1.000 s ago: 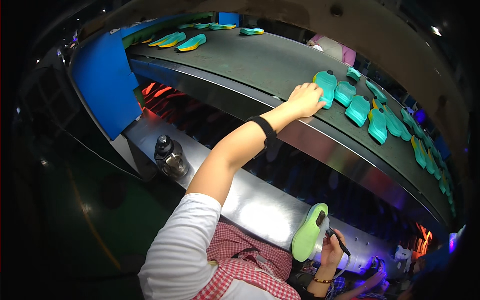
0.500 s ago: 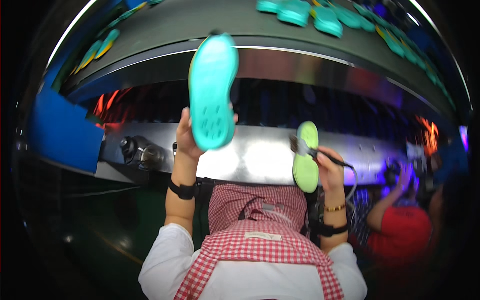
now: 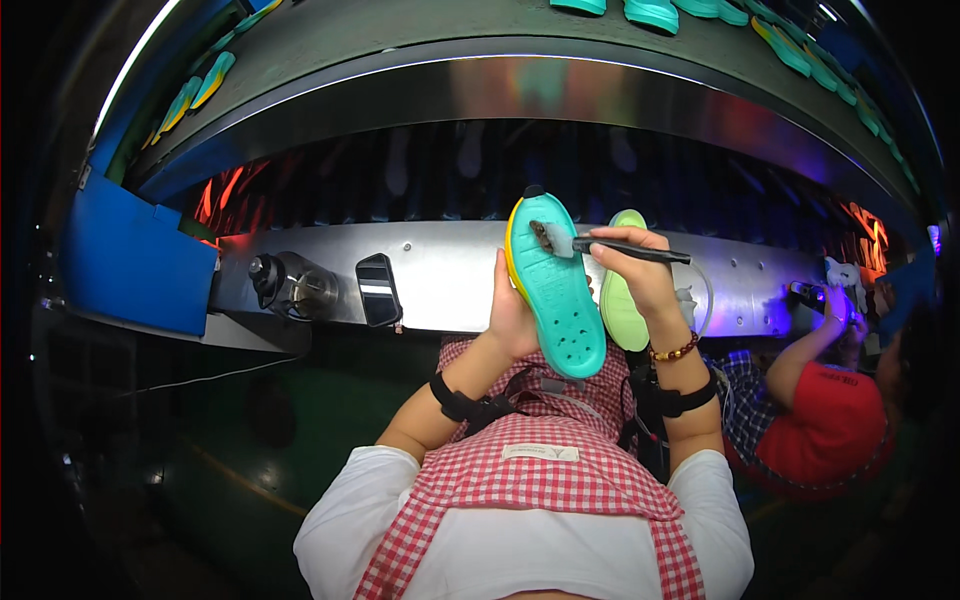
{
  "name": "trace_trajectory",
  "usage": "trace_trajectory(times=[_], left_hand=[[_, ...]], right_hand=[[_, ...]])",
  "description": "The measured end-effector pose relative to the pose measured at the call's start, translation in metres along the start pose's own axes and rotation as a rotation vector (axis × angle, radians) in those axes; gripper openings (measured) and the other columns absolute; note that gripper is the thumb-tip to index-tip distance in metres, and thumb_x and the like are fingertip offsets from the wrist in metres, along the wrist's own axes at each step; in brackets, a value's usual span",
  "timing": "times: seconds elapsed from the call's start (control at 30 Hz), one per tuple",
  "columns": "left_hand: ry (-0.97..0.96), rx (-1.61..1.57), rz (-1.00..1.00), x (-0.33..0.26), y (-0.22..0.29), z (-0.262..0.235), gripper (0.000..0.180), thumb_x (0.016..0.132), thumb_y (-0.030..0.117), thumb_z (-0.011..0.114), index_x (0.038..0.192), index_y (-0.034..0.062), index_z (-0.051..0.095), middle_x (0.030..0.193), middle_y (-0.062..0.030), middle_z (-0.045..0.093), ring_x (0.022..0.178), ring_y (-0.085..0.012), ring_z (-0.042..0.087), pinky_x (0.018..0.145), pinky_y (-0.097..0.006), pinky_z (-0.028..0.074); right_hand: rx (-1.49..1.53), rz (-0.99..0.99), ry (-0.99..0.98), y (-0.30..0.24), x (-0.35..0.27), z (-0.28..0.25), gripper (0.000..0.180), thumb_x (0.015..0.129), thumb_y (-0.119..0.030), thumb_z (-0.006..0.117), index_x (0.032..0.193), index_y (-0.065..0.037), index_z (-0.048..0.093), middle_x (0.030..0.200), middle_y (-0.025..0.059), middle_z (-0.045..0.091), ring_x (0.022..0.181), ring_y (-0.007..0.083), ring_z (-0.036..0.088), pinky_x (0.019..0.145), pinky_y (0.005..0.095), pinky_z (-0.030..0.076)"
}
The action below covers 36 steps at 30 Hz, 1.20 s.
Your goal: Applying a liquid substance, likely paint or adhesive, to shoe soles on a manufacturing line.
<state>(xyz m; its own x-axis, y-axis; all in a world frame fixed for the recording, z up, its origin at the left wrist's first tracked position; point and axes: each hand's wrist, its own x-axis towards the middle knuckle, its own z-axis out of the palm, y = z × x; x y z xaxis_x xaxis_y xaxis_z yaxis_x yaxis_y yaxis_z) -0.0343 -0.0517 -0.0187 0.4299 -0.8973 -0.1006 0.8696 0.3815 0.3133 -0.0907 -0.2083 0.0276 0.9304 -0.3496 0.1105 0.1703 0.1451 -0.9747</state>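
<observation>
My left hand (image 3: pixel 512 318) grips a teal shoe sole (image 3: pixel 558 288) with a yellow edge, held upright in front of my chest. My right hand (image 3: pixel 640 275) holds a thin dark brush (image 3: pixel 620 248) whose bristle tip rests on the upper part of the teal sole. A light green sole (image 3: pixel 620 300) is tucked behind my right hand, seemingly held by the same hand. Both wrists wear black bands, and the right also has a bead bracelet.
A curved grey conveyor belt (image 3: pixel 480 40) above carries several teal and yellow soles (image 3: pixel 655 14). Below it runs a shiny metal panel (image 3: pixel 440 270) with a small pot (image 3: pixel 290 287) and a dark phone-like object (image 3: pixel 377 290). A blue panel (image 3: pixel 130 260) stands left. Another person in red (image 3: pixel 840 410) works at right.
My left hand took a teal sole off the belt and brought it down before my chest. My right hand moved the brush onto that sole, with the green sole now behind it.
</observation>
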Motion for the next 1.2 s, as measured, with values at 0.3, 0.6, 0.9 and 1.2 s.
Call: trace_trajectory(times=[0.3, 0.6, 0.9, 1.2], left_hand=[[0.027, 0.176, 0.259, -0.002, 0.030, -0.010, 0.074, 0.084, 0.063, 0.011, 0.118, 0.0072, 0.046, 0.104, -0.0134, 0.056, 0.097, -0.0250, 0.055, 0.087, -0.041, 0.044], [-0.034, 0.137, 0.065, -0.019, 0.021, 0.024, 0.082, 0.080, 0.069, 0.008, 0.125, 0.0084, 0.040, 0.111, -0.0151, 0.053, 0.098, -0.0272, 0.054, 0.085, -0.042, 0.045], [0.130, 0.017, 0.228, -0.017, 0.035, 0.044, 0.081, 0.080, 0.069, 0.009, 0.119, 0.0080, 0.046, 0.102, -0.0132, 0.057, 0.088, -0.0268, 0.058, 0.080, -0.041, 0.047], [0.055, 0.217, 0.601, -0.017, 0.056, 0.057, 0.078, 0.079, 0.069, 0.017, 0.104, 0.0044, 0.054, 0.089, -0.0170, 0.058, 0.073, -0.0285, 0.058, 0.068, -0.042, 0.048]], right_hand=[[-0.672, -0.451, -0.384, -0.022, -0.025, 0.029, 0.019, 0.065, -0.009, 0.065, 0.083, -0.005, 0.064, 0.079, 0.0128, 0.063, 0.076, 0.0260, 0.060, 0.068, 0.0321, 0.047], [-0.154, -0.105, -0.200, -0.053, -0.011, 0.028, 0.018, 0.074, -0.006, 0.065, 0.092, 0.000, 0.064, 0.081, 0.0075, 0.064, 0.072, 0.0094, 0.059, 0.062, 0.0207, 0.048], [-0.190, -0.060, -0.235, -0.056, -0.027, 0.025, 0.021, 0.070, 0.000, 0.067, 0.090, 0.001, 0.064, 0.087, 0.0114, 0.064, 0.081, 0.0180, 0.062, 0.077, 0.0288, 0.048], [-0.336, -0.376, -0.474, -0.053, -0.032, 0.019, 0.022, 0.068, 0.004, 0.066, 0.089, -0.001, 0.064, 0.089, 0.0131, 0.064, 0.085, 0.0232, 0.061, 0.077, 0.0314, 0.049]])
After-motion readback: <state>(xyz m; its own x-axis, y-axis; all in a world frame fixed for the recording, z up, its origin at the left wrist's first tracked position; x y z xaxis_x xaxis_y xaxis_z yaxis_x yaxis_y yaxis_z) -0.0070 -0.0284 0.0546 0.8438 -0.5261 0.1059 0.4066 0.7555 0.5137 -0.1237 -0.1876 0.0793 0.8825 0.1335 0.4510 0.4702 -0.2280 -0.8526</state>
